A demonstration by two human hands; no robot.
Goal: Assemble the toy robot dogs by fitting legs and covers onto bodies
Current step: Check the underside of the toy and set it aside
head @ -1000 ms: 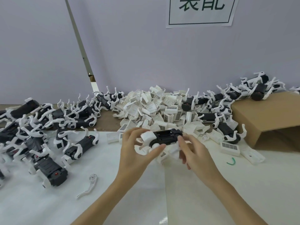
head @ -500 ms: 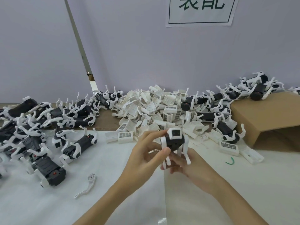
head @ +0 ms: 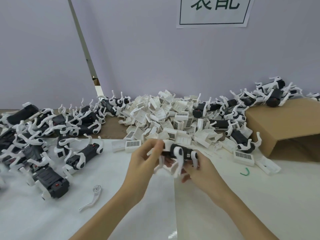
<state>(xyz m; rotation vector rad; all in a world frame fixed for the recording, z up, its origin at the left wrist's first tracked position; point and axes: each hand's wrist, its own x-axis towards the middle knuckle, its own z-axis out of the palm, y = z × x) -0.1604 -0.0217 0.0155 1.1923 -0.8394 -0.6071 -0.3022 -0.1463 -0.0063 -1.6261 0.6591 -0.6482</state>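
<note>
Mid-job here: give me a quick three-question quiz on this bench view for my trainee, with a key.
1. True or false: both hands hold the toy dog.
2. The loose white leg on the white sheet lies on which side of the left hand? A. its left B. its right
3. What brown thing sits at the far right of the bench?

Key:
1. True: the right hand supports it from below while the left grips its near end.
2. A
3. The cardboard box

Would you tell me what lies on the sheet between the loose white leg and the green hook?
In the head view, between the loose white leg and green hook, both forearms cross the sheet; the hands hold a toy dog just beyond that line.
</note>
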